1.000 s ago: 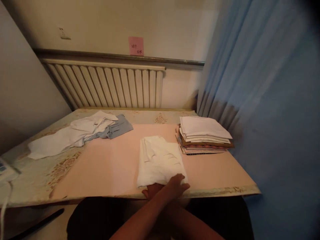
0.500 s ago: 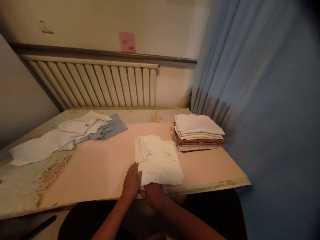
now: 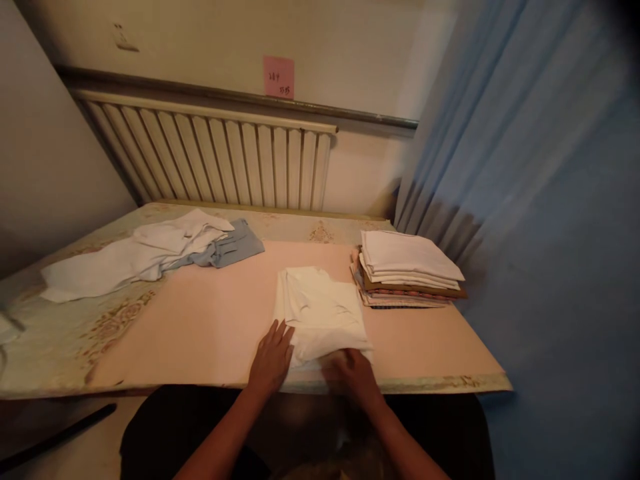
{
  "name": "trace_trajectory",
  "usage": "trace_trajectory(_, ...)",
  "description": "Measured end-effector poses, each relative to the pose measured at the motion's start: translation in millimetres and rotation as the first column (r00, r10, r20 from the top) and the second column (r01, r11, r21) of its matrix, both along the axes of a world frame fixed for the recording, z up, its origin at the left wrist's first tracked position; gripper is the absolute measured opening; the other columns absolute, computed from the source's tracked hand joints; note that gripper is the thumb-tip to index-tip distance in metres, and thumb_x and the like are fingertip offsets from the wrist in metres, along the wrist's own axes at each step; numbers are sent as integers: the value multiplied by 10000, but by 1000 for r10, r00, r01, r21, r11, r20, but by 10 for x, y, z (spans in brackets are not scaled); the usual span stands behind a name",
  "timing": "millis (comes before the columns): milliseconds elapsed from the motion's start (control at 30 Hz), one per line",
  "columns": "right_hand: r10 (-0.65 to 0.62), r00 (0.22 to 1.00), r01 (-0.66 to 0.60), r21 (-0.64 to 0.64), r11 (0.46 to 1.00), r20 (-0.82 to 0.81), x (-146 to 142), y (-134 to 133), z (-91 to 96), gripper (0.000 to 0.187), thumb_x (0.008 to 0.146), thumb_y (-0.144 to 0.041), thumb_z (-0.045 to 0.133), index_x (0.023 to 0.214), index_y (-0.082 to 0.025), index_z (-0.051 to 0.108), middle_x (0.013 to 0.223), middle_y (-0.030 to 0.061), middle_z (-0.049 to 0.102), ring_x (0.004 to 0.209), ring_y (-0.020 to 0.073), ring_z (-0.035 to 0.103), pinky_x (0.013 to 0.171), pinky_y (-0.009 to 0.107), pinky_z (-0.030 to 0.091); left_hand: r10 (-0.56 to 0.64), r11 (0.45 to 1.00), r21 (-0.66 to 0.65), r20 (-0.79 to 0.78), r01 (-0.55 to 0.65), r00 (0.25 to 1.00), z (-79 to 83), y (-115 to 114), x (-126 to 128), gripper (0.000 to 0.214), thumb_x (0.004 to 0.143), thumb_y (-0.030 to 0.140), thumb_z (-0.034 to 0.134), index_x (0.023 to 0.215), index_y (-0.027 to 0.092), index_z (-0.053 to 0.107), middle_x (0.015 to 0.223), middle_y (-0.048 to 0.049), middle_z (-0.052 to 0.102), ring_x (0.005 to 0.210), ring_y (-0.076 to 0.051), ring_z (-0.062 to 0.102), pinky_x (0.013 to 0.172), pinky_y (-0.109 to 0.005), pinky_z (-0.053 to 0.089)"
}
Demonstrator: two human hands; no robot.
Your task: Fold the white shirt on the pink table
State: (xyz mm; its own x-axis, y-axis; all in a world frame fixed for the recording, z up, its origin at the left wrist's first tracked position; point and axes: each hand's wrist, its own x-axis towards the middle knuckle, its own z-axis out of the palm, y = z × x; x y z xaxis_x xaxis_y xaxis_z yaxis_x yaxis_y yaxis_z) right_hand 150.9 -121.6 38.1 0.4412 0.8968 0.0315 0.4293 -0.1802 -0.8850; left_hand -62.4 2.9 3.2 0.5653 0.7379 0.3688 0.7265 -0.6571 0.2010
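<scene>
A folded white garment lies on the pink cloth near the table's front edge. My left hand rests flat at its left front corner, fingers stretched out and touching the cloth and the garment's edge. At the garment's front edge is my right hand, its fingers partly under the raised fold and blurred by motion. Whether those fingers pinch the fabric cannot be made out.
A neat stack of folded cloths stands to the right. Back left lie a crumpled white garment and a grey-blue one. A radiator is behind the table, and a blue curtain hangs along the right side.
My right hand has slid rightward along the garment's front edge, away from my left hand. My left hand has flattened at the left corner. The view has shifted slightly.
</scene>
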Motion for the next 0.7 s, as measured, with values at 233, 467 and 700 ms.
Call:
trace_trajectory(233, -273, 558, 274, -137, 952, -784, 432, 61, 73, 508, 644, -614, 725, 881, -181, 603, 722, 27, 665, 623, 176, 642, 612, 330, 569, -7, 1000, 24, -6, 7, 1000, 20, -6, -10, 433, 937, 297, 420, 1356, 214, 493, 1460, -81, 442, 1403, -270, 292, 1073, -439, 351)
trace_trajectory(467, -227, 696, 169, -152, 974, -681, 525, 238, 85, 549, 723, -743, 564, 770, -197, 559, 509, 0, 522, 514, 170, 575, 434, 286, 518, -12, 999, 29, -14, 13, 1000, 20, -3, -15, 443, 933, 297, 424, 1363, 210, 486, 1464, -87, 435, 1405, -273, 288, 1070, -439, 357)
trace_trajectory(700, -97, 946, 46, -168, 985, -310, 583, 292, 221, 266, 670, -438, 646, 691, -176, 602, 592, 12, 602, 574, 171, 567, 530, 290, 488, -4, 1000, 23, -19, 4, 1000, 9, 2, -20, 447, 943, 316, 404, 1373, 215, 475, 1467, -75, 434, 1400, -270, 297, 1068, -436, 360)
